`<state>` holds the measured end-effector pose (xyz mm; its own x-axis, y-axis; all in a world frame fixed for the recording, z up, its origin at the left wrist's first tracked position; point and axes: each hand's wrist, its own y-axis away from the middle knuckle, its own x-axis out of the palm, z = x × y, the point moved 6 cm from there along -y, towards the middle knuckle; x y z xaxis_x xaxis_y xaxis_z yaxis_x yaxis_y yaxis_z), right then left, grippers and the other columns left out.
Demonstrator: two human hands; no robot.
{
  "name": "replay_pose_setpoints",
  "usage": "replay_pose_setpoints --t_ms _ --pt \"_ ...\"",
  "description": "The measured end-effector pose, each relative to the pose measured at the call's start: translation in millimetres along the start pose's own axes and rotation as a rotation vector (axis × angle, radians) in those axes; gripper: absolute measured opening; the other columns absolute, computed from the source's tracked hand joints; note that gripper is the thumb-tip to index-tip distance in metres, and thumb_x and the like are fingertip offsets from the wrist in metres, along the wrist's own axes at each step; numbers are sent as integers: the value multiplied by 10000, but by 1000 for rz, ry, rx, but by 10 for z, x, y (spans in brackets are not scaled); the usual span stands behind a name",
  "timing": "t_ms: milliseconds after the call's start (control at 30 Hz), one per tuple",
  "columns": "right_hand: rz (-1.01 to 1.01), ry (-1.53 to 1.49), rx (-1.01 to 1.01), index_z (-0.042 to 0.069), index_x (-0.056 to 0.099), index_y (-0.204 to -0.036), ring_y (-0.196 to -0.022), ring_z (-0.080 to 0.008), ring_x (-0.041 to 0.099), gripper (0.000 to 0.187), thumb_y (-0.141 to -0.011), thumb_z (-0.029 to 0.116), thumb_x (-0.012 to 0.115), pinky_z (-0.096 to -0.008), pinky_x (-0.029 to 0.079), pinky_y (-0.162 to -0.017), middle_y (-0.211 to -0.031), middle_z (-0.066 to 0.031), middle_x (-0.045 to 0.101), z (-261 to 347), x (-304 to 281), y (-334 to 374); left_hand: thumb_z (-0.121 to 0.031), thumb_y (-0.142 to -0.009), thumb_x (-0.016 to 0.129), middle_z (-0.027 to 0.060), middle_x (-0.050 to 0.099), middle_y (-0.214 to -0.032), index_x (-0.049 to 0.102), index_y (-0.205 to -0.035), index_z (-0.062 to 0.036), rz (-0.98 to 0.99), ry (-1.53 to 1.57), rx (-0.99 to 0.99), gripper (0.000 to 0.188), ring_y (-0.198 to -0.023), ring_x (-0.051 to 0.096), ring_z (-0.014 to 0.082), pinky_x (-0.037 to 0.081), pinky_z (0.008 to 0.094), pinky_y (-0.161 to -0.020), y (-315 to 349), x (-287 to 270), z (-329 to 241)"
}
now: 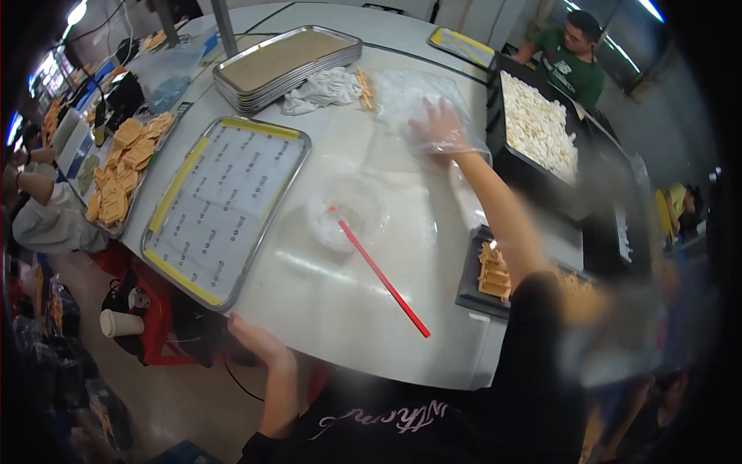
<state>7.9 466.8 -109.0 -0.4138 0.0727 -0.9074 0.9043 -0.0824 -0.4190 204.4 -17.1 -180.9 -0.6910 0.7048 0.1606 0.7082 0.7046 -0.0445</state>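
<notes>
My right hand (440,127), in a thin clear glove, reaches across the table with fingers spread on a clear plastic bag (402,93). My left hand (263,340) rests at the table's front edge, just below the near corner of a metal-rimmed tray (224,209); its fingers look stretched out and seem to hold nothing. That tray has a white printed liner and yellow strips along its sides. Between my hands stands a translucent round tub (317,209). A thin red stick (386,286) leans out of it over the tabletop.
Stacked metal trays (290,66) and a crumpled white cloth (325,89) lie at the back. A black bin (533,124) of white pieces stands right, beside a seated person (572,62). Orange parts fill a left tray (124,166) and a dark right tray (491,271).
</notes>
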Motion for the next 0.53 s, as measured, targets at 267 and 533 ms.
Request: replay_pose_setpoints --t_ms 267,533 --pt "6 -3 237 93 427 -1376 -1161 -405 503 704 -884 597 422 -468 404 -979 -1280 -256 506 -1 141 -261 -307 -992 339 186 450 -1226 402 -1227 76 -45 -5 -80 453 -1121 453 256 347 359 -1000 53 11 -42" --pt "142 -48 214 123 423 -1383 -1198 -398 493 697 -854 574 478 -423 395 -1009 -1384 -260 409 -50 0 -153 -311 -993 357 189 456 -1226 409 -1221 77 -2 23 -119 454 -1110 460 252 354 352 -994 20 25 54"
